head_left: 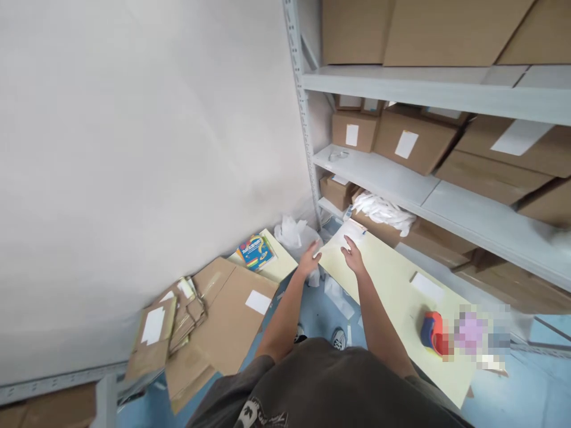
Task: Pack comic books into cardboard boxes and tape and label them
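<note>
My left hand [309, 260] is held out in mid-air with its fingers apart and nothing in it, in front of a white plastic bag [292, 233]. Over the far end of a long cream table [383, 285], my right hand [352, 257] is likewise empty, thumb and fingers spread. The palms roughly face each other across a gap. White paper [354, 228] lies on the table just beyond my right hand. Closer to me on the same table are a red and blue tape dispenser [433, 334] and a white slip [427, 286].
Metal shelves [379, 172] with cardboard boxes [414, 139] stand to the right. White bundled material [383, 209] rests on a lower box. To the left, flattened cardboard [232, 309] leans near a colourful blue package [257, 252] on a cream surface. Paper scraps [338, 296] litter the blue floor.
</note>
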Demonstrator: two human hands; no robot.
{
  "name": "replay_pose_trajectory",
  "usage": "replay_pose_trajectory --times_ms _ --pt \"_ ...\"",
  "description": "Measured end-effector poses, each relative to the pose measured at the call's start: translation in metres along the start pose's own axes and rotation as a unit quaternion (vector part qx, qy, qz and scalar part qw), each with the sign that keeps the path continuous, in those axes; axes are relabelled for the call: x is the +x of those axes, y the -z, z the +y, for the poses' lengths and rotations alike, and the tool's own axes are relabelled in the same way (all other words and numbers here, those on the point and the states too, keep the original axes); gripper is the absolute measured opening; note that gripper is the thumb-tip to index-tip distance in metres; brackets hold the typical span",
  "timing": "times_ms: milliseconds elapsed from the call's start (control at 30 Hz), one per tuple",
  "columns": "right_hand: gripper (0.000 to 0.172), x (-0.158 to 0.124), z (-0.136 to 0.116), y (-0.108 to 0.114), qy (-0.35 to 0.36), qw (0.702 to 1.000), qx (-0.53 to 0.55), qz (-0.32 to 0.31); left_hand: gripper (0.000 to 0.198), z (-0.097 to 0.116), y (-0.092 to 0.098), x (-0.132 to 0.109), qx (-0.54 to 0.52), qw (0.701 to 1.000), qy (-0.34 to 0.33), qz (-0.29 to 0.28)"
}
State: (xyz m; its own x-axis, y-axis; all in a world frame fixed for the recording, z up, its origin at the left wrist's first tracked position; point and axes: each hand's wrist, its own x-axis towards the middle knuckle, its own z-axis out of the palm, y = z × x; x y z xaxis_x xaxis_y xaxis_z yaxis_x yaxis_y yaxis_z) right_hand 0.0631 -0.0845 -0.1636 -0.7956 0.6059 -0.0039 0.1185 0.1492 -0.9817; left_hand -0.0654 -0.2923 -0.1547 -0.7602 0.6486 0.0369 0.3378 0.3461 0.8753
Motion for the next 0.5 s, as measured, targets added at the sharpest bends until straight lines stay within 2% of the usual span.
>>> replay_pose_trajectory --times_ms 167,267,367,500 --pt "0.069 -0.007 -0.019 -0.052 0.014 0.998 0.006 -0.060 0.057 -0.022 0.054 -0.042 0.006 0.997 0.038 0.068" --pt "0.066 -0.013 -0.030 -0.092 0.025 0.995 -0.003 -0.098 0.057 -0.039 0.081 -0.070 0.002 0.993 0.058 0.103" --pt "0.062 -0.025 -0.037 -0.144 0.041 0.988 -0.022 -0.147 0.057 -0.063 0.112 -0.104 0.002 0.988 0.068 0.140" --pt "0.061 -0.057 -0.044 -0.232 0.044 0.975 -0.035 -0.214 0.059 -0.109 0.163 -0.165 -0.004 0.978 0.107 0.178"
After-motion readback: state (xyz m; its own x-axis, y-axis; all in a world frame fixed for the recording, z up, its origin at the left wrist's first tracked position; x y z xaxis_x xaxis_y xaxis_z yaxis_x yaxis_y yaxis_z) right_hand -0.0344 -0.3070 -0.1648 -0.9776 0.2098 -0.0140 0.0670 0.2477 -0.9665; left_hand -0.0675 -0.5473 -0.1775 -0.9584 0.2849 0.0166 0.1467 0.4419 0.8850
